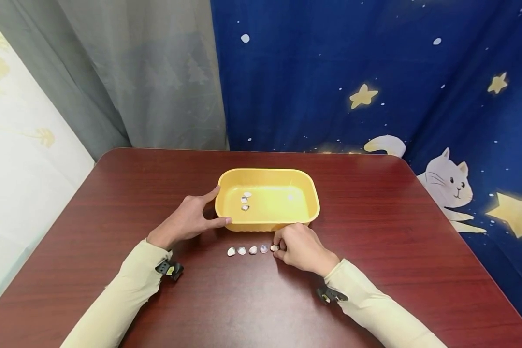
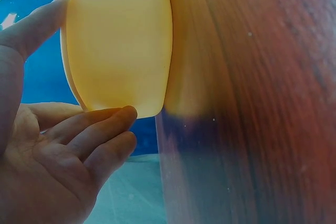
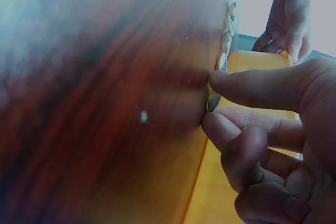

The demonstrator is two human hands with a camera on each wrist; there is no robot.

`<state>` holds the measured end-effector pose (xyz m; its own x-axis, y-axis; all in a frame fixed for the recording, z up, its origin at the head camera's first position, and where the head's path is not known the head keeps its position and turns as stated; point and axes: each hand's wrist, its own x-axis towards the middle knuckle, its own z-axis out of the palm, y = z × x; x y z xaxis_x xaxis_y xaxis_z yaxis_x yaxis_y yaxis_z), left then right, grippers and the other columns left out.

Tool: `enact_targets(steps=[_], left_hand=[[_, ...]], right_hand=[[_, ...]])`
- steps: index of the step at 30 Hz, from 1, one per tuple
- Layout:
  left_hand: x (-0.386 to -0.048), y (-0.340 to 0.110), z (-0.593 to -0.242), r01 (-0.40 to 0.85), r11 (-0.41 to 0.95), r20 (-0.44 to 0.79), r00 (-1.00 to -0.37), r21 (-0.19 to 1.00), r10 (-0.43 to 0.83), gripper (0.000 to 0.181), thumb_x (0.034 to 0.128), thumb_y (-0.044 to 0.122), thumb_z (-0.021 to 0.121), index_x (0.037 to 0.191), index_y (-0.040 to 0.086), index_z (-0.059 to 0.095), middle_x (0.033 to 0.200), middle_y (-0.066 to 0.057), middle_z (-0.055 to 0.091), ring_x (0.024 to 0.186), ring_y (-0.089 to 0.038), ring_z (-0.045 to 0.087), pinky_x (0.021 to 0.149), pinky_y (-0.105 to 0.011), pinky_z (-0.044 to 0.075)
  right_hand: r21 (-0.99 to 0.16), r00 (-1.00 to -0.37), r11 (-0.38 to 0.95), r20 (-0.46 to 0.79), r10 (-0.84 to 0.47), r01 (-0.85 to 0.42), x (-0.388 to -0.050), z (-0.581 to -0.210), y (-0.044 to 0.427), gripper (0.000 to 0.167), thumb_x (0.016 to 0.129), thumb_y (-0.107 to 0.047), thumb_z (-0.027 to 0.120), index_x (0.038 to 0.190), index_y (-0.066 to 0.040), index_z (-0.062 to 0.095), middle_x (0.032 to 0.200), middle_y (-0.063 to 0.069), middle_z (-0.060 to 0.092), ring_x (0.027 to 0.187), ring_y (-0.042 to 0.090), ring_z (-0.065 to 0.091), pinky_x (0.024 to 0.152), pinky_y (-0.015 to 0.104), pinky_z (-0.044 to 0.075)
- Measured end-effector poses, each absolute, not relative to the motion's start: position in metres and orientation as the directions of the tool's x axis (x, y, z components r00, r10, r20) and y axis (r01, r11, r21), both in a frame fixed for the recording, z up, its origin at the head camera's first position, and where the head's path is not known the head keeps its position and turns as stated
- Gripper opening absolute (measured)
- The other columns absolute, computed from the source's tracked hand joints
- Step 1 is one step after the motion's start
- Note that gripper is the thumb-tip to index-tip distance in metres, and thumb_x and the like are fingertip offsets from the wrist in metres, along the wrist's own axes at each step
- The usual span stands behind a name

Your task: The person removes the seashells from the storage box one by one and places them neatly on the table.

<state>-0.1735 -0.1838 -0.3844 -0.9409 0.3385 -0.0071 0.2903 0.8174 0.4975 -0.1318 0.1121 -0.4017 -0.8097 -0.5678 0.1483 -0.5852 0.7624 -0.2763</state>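
Observation:
A yellow plastic basin (image 1: 267,225) stands on the table, with 3 small seashells (image 1: 245,208) at the left of its floor. My left hand (image 1: 187,220) holds the basin's left end, thumb on the near rim and fingers along the side wall. In front of the basin, several whitish shells (image 1: 242,251) lie in a row on the table. At the row's right end my right hand (image 1: 302,249) pinches a shell (image 3: 213,102) between thumb and index finger, against the tabletop. The other fingers of that hand are curled in the right wrist view.
The dark red wooden table (image 1: 156,179) extends well beyond both arms. Behind it hang a grey curtain (image 1: 165,77) and a blue curtain (image 1: 296,77) with stars and a cat. Each wrist wears a dark strap with a small device.

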Motion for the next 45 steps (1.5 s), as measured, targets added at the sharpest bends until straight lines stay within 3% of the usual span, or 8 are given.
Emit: enact_targets(steps=[2, 5, 8, 10, 19, 30, 35, 45], left_hand=[[-0.174, -0.184, -0.385, 0.29, 0.818, -0.006, -0.941, 0.497, 0.337, 0.106, 0.0817, 0.069, 0.069, 0.159, 0.009, 0.027, 0.097, -0.015, 0.07, 0.099, -0.025, 0.058, 0.084, -0.037, 0.046], [-0.174, -0.184, -0.385, 0.294, 0.818, 0.001, -0.941, 0.494, 0.338, 0.106, 0.0818, 0.068, 0.07, 0.159, 0.009, 0.028, 0.102, -0.018, 0.071, 0.101, -0.025, 0.058, 0.086, -0.038, 0.047], [-0.174, -0.184, -0.385, 0.304, 0.815, 0.014, -0.939, 0.494, 0.342, 0.106, 0.0816, 0.068, 0.07, 0.158, 0.008, 0.029, 0.118, -0.021, 0.07, 0.103, -0.025, 0.059, 0.088, -0.038, 0.047], [-0.174, -0.184, -0.385, 0.305, 0.814, 0.013, -0.939, 0.495, 0.344, 0.106, 0.0815, 0.068, 0.07, 0.158, 0.008, 0.028, 0.114, -0.021, 0.071, 0.102, -0.025, 0.058, 0.087, -0.038, 0.046], [-0.174, -0.183, -0.385, 0.31, 0.806, 0.022, -0.937, 0.505, 0.347, 0.106, 0.0814, 0.068, 0.07, 0.158, 0.008, 0.028, 0.137, -0.023, 0.061, 0.107, -0.026, 0.06, 0.091, -0.041, 0.048], [-0.174, -0.183, -0.385, 0.304, 0.807, 0.017, -0.939, 0.507, 0.344, 0.106, 0.0816, 0.067, 0.07, 0.158, 0.008, 0.028, 0.144, -0.023, 0.057, 0.114, -0.027, 0.061, 0.097, -0.044, 0.05], [-0.173, -0.183, -0.385, 0.3, 0.803, 0.012, -0.939, 0.515, 0.344, 0.106, 0.0818, 0.067, 0.071, 0.159, 0.008, 0.028, 0.148, -0.021, 0.053, 0.119, -0.028, 0.061, 0.101, -0.047, 0.05], [-0.172, -0.183, -0.384, 0.294, 0.8, 0.014, -0.942, 0.524, 0.336, 0.105, 0.0821, 0.064, 0.072, 0.158, 0.007, 0.028, 0.15, -0.02, 0.052, 0.128, -0.031, 0.059, 0.105, -0.05, 0.048]], right_hand=[[-0.265, -0.81, 0.766, 0.157, -0.565, -0.585, -0.132, -0.402, 0.112, 0.013, 0.074, -0.015, 0.084, 0.071, -0.019, 0.072, 0.054, -0.015, 0.056, 0.057, -0.001, 0.048, 0.049, 0.021, 0.038], [-0.25, -0.811, 0.771, 0.162, -0.563, -0.585, -0.132, -0.402, 0.112, 0.014, 0.074, -0.015, 0.085, 0.07, -0.019, 0.071, 0.053, -0.015, 0.055, 0.056, 0.0, 0.047, 0.049, 0.021, 0.038], [-0.244, -0.812, 0.775, 0.159, -0.561, -0.583, -0.132, -0.402, 0.113, 0.015, 0.073, -0.016, 0.085, 0.07, -0.018, 0.071, 0.051, -0.015, 0.052, 0.056, 0.0, 0.047, 0.049, 0.022, 0.039], [-0.24, -0.815, 0.779, 0.159, -0.557, -0.58, -0.131, -0.401, 0.113, 0.014, 0.073, -0.015, 0.085, 0.071, -0.018, 0.071, 0.051, -0.015, 0.052, 0.056, 0.0, 0.047, 0.049, 0.023, 0.039], [-0.207, -0.813, 0.786, 0.14, -0.565, -0.582, -0.126, -0.389, 0.115, 0.012, 0.072, -0.016, 0.085, 0.077, -0.018, 0.074, 0.054, -0.016, 0.053, 0.059, 0.002, 0.051, 0.05, 0.025, 0.04], [-0.157, -0.754, 0.738, 0.129, -0.644, -0.656, -0.127, -0.352, 0.121, 0.015, 0.074, -0.022, 0.087, 0.083, -0.018, 0.076, 0.062, -0.014, 0.061, 0.063, 0.004, 0.056, 0.053, 0.023, 0.043], [-0.108, -0.728, 0.72, 0.085, -0.68, -0.685, -0.138, -0.335, 0.122, 0.017, 0.074, -0.022, 0.086, 0.088, -0.017, 0.077, 0.057, -0.013, 0.056, 0.064, 0.007, 0.057, 0.055, 0.026, 0.045], [-0.082, -0.653, 0.651, 0.007, -0.757, -0.755, -0.17, -0.302, 0.11, 0.018, 0.078, -0.022, 0.084, 0.093, -0.018, 0.076, 0.067, -0.013, 0.064, 0.067, 0.009, 0.059, 0.06, 0.027, 0.049]])
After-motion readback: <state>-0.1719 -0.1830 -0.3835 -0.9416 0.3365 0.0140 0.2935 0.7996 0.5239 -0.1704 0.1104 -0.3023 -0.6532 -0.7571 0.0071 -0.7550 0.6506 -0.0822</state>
